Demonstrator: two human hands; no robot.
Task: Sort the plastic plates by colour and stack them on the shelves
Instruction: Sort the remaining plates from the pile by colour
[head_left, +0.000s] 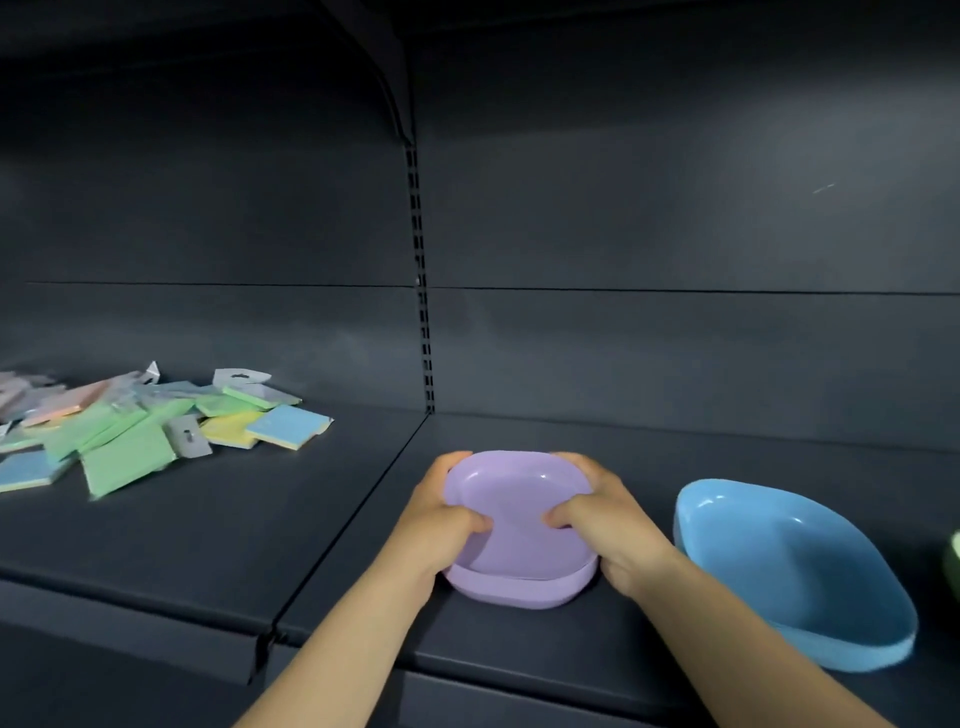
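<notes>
Purple plates (519, 525), likely light, stiff and slippery, sit stacked just left of the blue plate (795, 571), gripped at opposite rims by the left hand (441, 525) and right hand (602, 525), thumbs inside.

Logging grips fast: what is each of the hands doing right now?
Left hand: grips the left rim of the purple plate, thumb inside.
Right hand: grips the same plate's right rim, thumb inside.
</notes>
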